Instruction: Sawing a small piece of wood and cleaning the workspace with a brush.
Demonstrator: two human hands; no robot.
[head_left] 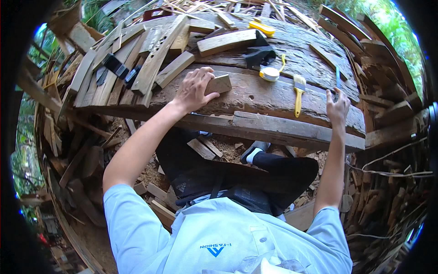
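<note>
My left hand (194, 90) is closed round a short wooden block (221, 84), near the front of the worn plank bench (269, 91). Its thumb lies along the block's near side. Towards the right end of the bench, my right hand (338, 106) pinches a thin blue-green pencil-like stick (337, 76) that points away from me. Between the hands lie a paintbrush (299, 95) with a yellow handle and a round white-and-yellow tape measure (269, 74) with its yellow strap. The paintbrush is nearest to my right hand.
Loose boards (157, 59) and black tools (119, 69) crowd the bench's left side. Farther back are a wood piece (227, 42), a black cloth (260, 56) and a yellow tool (262, 28). Stacked timber (388, 109) rises at right. Offcuts (200, 149) litter the floor by my feet.
</note>
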